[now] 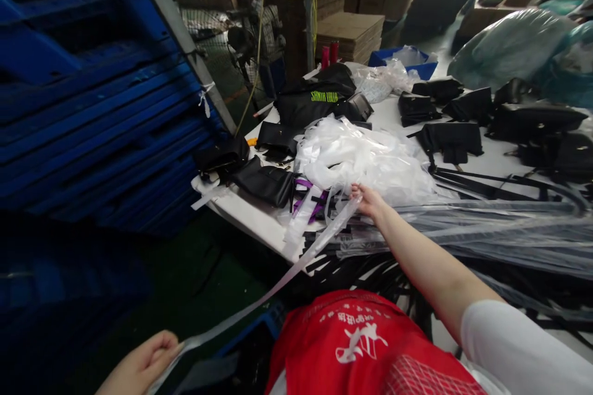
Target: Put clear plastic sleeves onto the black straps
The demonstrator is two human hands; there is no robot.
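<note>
A long clear plastic strip [278, 281] stretches between my two hands. My left hand [141, 363], low at the bottom left, pinches one end of it. My right hand [365, 199] reaches out over the white table [245, 216] and grips the strip's other end beside a heap of crumpled clear plastic sleeves [365, 157]. Flat clear sleeves and black straps [486, 228] lie right of that hand. Purple-trimmed pieces [308, 197] lie just left of it.
Black bags [454, 139] and pouches [266, 182] are scattered over the table. Stacked blue plastic pallets [92, 105] stand on the left. Cardboard boxes [349, 34], a fan [245, 43] and wrapped bundles [509, 46] fill the back. My red apron [365, 345] is at the bottom.
</note>
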